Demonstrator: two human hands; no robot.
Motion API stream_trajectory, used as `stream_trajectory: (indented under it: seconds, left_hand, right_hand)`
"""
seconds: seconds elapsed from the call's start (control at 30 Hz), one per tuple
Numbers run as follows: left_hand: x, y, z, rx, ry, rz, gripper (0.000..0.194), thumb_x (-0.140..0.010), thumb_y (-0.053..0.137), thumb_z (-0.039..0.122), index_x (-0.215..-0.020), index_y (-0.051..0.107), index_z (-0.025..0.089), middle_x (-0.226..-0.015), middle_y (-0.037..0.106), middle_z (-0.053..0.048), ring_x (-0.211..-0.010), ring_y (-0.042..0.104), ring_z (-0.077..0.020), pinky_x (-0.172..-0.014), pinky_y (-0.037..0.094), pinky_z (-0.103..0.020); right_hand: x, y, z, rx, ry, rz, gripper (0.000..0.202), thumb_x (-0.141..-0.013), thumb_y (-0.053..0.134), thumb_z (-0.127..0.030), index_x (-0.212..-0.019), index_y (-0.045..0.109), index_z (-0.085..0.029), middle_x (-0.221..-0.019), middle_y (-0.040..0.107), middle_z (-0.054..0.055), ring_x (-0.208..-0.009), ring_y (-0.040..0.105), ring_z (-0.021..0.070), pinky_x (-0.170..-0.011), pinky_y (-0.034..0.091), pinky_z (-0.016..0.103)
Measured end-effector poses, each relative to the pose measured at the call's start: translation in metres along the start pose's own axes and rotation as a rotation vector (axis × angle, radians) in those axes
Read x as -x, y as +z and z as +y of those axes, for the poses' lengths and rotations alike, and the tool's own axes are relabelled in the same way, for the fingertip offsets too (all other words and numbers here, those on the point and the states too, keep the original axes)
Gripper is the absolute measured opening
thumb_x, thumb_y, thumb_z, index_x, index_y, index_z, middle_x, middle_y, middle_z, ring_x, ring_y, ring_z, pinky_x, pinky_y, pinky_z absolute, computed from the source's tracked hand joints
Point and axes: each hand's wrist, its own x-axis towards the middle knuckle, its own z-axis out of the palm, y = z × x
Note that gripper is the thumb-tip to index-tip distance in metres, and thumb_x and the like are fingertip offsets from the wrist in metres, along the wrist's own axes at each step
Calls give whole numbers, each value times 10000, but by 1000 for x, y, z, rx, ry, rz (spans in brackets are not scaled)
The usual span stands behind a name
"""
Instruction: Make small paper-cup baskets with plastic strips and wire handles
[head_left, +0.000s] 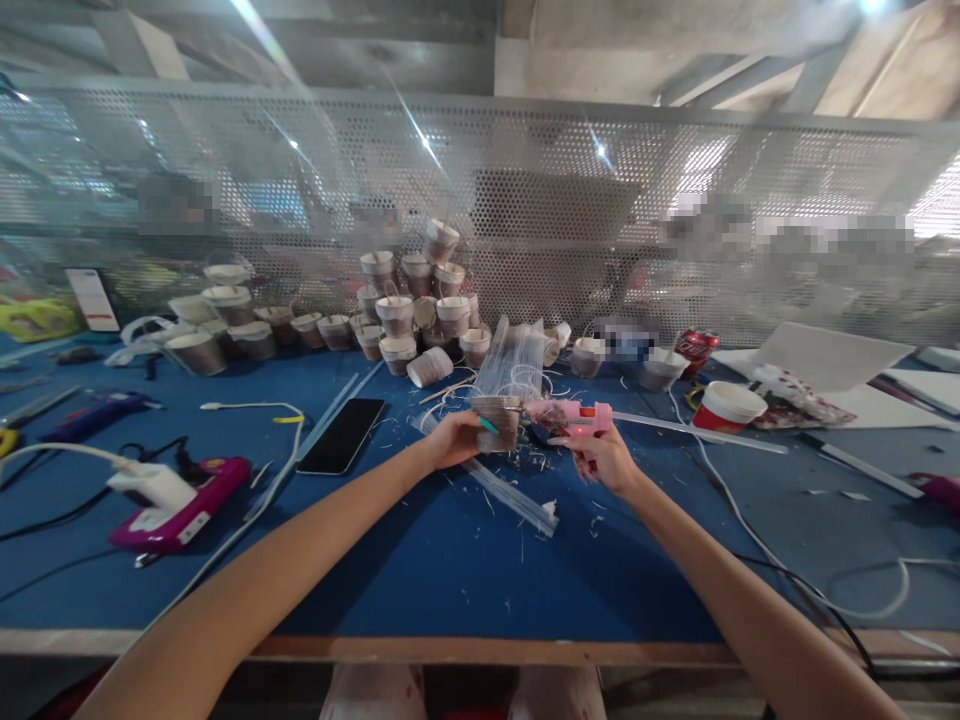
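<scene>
My left hand (452, 440) grips a small brown-grey pot (498, 425) from its left side, over the middle of the blue table. Around the handle of a pink glue gun (574, 418) my right hand (604, 462) is closed. The gun lies level, its nozzle at the pot's upper right side; whether it touches cannot be made out. A long clear glue stick (697, 432) sticks out of the gun's back end. Below the pot lies a bundle of clear glue sticks (517, 497), and a larger pile of them (514, 360) is behind it.
Several white-rimmed pots (396, 315) are stacked at the back against a perforated metal screen (555, 220). A black phone (341, 436) and a magenta power strip (184, 505) lie on the left. On the right stand a red-and-white cup (727, 408) and a red can (696, 348); cables trail across both sides.
</scene>
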Motion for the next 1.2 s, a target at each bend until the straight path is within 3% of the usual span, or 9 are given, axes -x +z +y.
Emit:
stream_trajectory:
  seconds: [0.27, 0.43, 0.9, 1.2]
  left_hand:
    - [0, -4, -2, 22, -14, 28, 387, -634, 487, 158, -1007, 584, 127, -898, 670, -64, -915, 595, -217, -933, 309, -408]
    - [0, -2, -1, 16, -24, 12, 403, -626, 497, 167, -1016, 580, 112, -880, 669, -74, -956, 578, -238, -928, 307, -404]
    - [0, 2, 2, -9, -59, -92, 502, -639, 483, 183, -1133, 520, 103, -1036, 627, -117, -998, 564, -261, -934, 314, -421]
    - [0, 2, 1, 24, -63, -103, 460, -635, 475, 175, -1083, 552, 104, -965, 651, -102, -953, 582, -252, -910, 327, -420]
  right_hand:
    - [-1, -1, 2, 12, -5, -20, 136, -519, 627, -278, -513, 553, -165, -246, 336, -73, -202, 285, 62, -238, 241, 213]
    - [0, -1, 2, 12, -1, -9, 147, -528, 616, -276, -598, 604, -147, -246, 357, -66, -202, 282, 68, -237, 236, 220]
    - [2, -1, -1, 37, -78, -4, 142, -549, 639, -282, -545, 620, -141, -283, 418, -34, -241, 322, 64, -265, 250, 219]
    - [3, -1, -3, 31, -85, 14, 170, -526, 651, -308, -538, 621, -141, -270, 398, -38, -234, 311, 66, -246, 232, 215]
